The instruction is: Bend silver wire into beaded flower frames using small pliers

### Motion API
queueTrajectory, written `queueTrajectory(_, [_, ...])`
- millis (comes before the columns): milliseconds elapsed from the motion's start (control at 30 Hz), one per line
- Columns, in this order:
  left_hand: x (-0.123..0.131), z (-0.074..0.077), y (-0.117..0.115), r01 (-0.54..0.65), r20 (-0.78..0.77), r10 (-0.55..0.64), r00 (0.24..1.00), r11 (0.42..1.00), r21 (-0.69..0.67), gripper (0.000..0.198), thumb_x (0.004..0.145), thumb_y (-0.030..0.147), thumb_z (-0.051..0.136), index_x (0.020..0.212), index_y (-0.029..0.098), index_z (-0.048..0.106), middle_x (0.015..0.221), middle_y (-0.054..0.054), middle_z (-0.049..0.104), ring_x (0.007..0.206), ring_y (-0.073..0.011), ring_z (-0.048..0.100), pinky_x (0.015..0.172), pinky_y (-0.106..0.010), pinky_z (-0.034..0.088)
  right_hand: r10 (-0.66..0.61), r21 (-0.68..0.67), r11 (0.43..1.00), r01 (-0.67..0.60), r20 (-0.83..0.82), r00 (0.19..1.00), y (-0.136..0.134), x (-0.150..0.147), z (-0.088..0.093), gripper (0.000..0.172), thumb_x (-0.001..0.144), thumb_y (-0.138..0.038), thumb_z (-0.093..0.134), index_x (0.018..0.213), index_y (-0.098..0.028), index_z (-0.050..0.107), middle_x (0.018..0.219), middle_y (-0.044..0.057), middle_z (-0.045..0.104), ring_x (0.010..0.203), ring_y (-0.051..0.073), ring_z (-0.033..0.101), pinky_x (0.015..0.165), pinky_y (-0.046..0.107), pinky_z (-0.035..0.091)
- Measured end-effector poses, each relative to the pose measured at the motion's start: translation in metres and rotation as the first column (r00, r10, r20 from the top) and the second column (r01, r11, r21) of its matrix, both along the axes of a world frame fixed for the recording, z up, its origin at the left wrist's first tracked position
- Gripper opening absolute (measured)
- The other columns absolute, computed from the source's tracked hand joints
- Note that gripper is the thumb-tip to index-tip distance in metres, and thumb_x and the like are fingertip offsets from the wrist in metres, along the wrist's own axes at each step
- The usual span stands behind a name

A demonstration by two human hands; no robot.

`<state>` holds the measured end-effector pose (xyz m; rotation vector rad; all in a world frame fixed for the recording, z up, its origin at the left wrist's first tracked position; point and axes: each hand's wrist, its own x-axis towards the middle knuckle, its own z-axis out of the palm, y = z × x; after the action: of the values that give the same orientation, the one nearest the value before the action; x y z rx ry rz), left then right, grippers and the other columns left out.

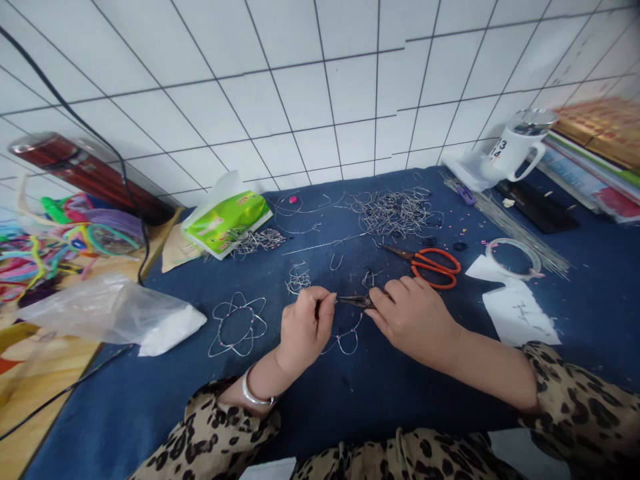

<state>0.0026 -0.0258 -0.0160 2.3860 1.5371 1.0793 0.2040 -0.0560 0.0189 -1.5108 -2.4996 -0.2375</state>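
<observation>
My left hand [303, 327] is closed, pinching the end of a thin looped wire piece [345, 341] that lies on the blue cloth [350, 400]. My right hand [413, 315] is closed round small dark pliers [356, 301], whose tip points left and meets the wire at my left fingertips. A finished wire flower with small pink beads [238, 325] lies just left of my left hand. Small bent wire bits [299, 279] lie just beyond my hands.
Orange-handled scissors [431, 264] lie behind my right hand. A heap of wire hooks [395, 212], a green tissue pack [227, 223], a tape roll [515, 259], white paper [520, 310], a mug [517, 150], straight wires [515, 227], a plastic bag [107, 310] and pipe cleaners [60, 233] surround the work spot.
</observation>
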Motion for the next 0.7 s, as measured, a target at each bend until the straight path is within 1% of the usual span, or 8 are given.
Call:
queueTrajectory(233, [0.0012,0.0003,-0.0016,-0.019,0.011,0.019,1.000,0.998,-0.065,0.010,0.089,0.026,0.045,0.086,0.018,0.051,0.075,-0.001,0.060,0.065,-0.0140,0.062,0.061,-0.025,0.045,0.002,0.052,0.999,-0.004,0.035,0.999,-0.0013,0.0017,-0.0018,0.033,0.091,-0.033,0.037,0.103,-0.012,0.059,0.075,0.009,0.055,0.073,0.020,0.045,0.065,0.034,0.026])
queueTrajectory(367, [0.0027,0.0015,-0.0023,-0.025,0.025,0.028,0.999,0.994,-0.108,0.009,0.089,0.025,0.045,0.086,0.018,0.050,0.074,-0.001,0.060,0.066,-0.0140,0.062,0.062,-0.025,0.045,0.000,0.054,0.999,-0.004,0.068,0.998,-0.0023,0.0013,-0.0039,0.035,0.092,-0.033,0.034,0.108,-0.011,0.057,0.076,0.009,0.055,0.073,0.021,0.045,0.064,0.034,0.026])
queueTrajectory(533, [0.0030,0.0024,-0.0018,-0.037,0.038,0.042,0.998,0.993,-0.115,0.010,0.088,0.025,0.045,0.085,0.017,0.051,0.073,-0.001,0.059,0.063,-0.0134,0.061,0.061,-0.025,0.045,0.006,0.057,0.998,-0.010,0.074,0.997,-0.0028,0.0016,-0.0052,0.036,0.093,-0.032,0.034,0.108,-0.010,0.057,0.074,0.008,0.054,0.071,0.020,0.045,0.062,0.034,0.026])
queueTrajectory(700, [0.0025,0.0016,-0.0006,-0.047,0.033,0.052,0.998,0.992,-0.118,0.010,0.088,0.027,0.046,0.085,0.018,0.050,0.071,0.000,0.059,0.059,-0.0127,0.060,0.058,-0.024,0.044,0.009,0.059,0.998,-0.011,0.031,0.999,-0.0005,0.0039,-0.0041,0.033,0.092,-0.033,0.036,0.104,-0.011,0.059,0.074,0.009,0.055,0.072,0.020,0.044,0.063,0.033,0.027])
